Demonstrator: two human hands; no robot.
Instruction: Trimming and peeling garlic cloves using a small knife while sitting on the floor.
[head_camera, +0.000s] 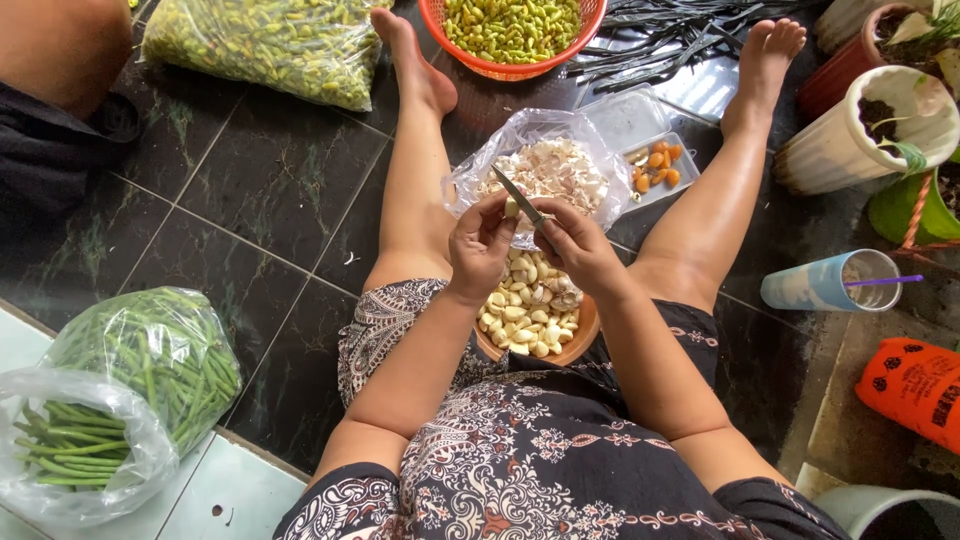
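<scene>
So the left hand (482, 243) was pinched shut on a garlic clove (511, 207), right over the wooden bowl (578, 339) of peeled ones between the knees; right hand (578, 246) gripped a small knife (518, 197), blade probably touching that clove; peel bag (470, 172) sat just beyond

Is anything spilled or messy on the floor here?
One thing: a blue cup with a purple straw lies tipped on its side right of the legs, though no liquid shows. The garlic cloves stay inside their bowl.

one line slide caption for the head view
Seated on a tiled floor, left hand holds a garlic clove while right hand peels it with a knife.
</scene>
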